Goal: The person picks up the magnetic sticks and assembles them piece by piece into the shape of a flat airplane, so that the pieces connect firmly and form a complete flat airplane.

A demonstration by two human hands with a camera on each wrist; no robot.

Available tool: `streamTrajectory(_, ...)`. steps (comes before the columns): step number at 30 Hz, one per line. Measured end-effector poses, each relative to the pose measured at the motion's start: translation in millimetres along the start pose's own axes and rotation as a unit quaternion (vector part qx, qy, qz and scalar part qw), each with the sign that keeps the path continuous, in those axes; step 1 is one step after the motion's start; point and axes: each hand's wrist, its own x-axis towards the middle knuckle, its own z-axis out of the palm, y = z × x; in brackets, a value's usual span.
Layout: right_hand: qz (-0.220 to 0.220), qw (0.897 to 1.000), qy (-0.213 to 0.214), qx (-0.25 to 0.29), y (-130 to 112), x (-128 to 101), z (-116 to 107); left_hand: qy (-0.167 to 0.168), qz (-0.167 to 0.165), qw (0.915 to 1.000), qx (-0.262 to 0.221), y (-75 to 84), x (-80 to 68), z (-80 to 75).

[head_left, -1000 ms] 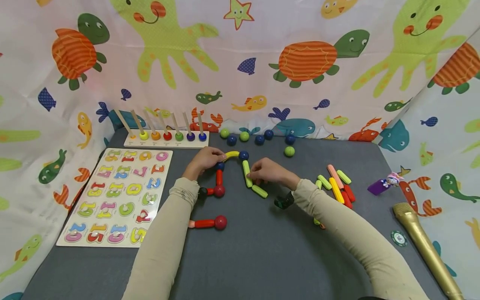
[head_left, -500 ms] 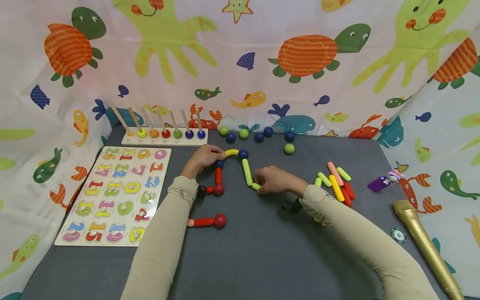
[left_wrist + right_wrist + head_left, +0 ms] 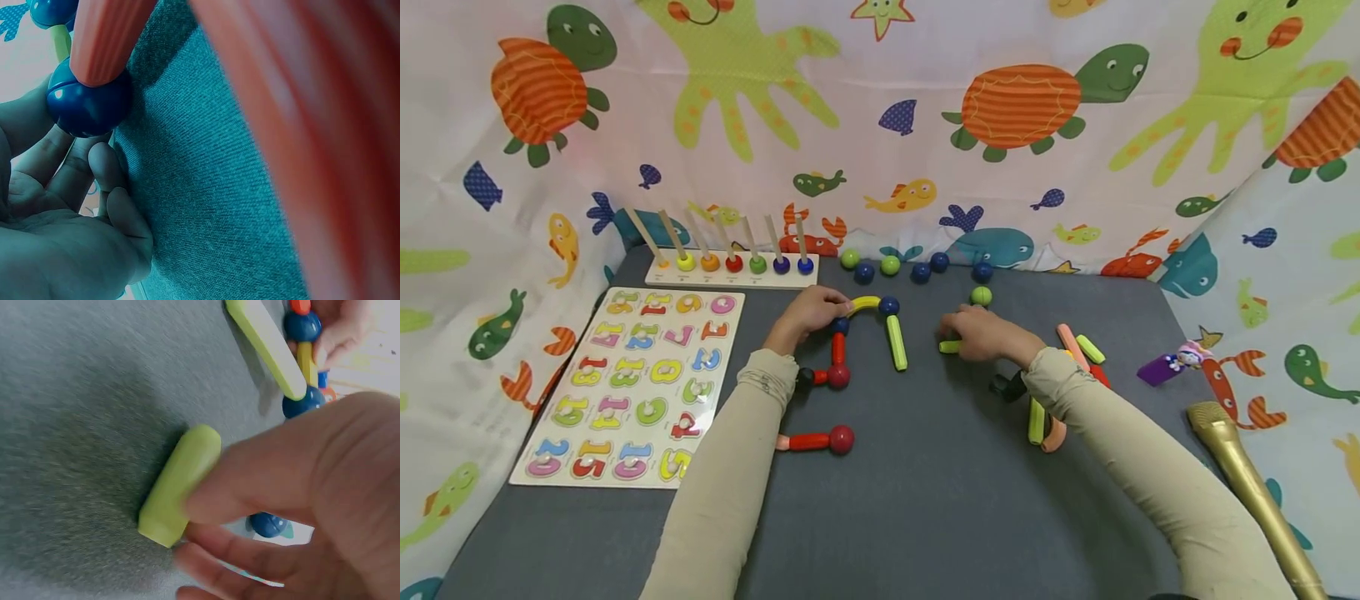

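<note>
My left hand (image 3: 812, 314) pinches a blue ball (image 3: 87, 103) of a linked toy chain of rods and balls. From that ball runs a red rod (image 3: 838, 348) to a red ball (image 3: 838, 376). A curved yellow rod (image 3: 867, 302) links it to another blue ball (image 3: 889, 306), from which a long green rod (image 3: 897, 342) points toward the front. To the right, my right hand (image 3: 985, 335) holds a short green rod (image 3: 181, 487) between thumb and fingers, close over the table and apart from the chain. My fingers cover part of it in the head view.
A number puzzle board (image 3: 625, 383) and a peg stand (image 3: 730, 277) are on the left. Loose blue and green balls (image 3: 921, 272) line the back. Several rods (image 3: 1072, 346) lie beside my right forearm. A gold microphone (image 3: 1247, 483) and purple figure (image 3: 1172, 362) stand farther right.
My right hand has left the long green rod, taken the short green rod from its front end, and carried it to the right. My left hand stays at the blue ball.
</note>
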Motion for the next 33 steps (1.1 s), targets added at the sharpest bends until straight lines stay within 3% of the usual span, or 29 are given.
streamTrajectory(7,-0.005,0.99,0.139,0.037,16.3,27.7,-0.7,0.001,0.0,0.9998,-0.02,3.3,0.9,5.6)
streamTrajectory(10,-0.013,0.986,0.167,0.011,22.7,40.8,2.4,-0.001,0.002,0.9997,-0.023,4.4,1.8,8.3)
streamTrajectory(15,-0.022,0.985,0.161,-0.049,29.3,56.2,9.6,-0.004,0.0,0.9996,-0.029,5.4,3.4,11.3)
streamTrajectory(21,-0.013,0.988,0.139,-0.066,20.6,60.0,10.7,-0.001,0.001,0.9994,-0.035,6.0,2.4,8.6)
streamTrajectory(33,-0.086,0.994,0.072,0.011,-17.1,31.3,-8.8,-0.003,-0.012,0.9994,-0.033,-0.9,0.2,-1.8)
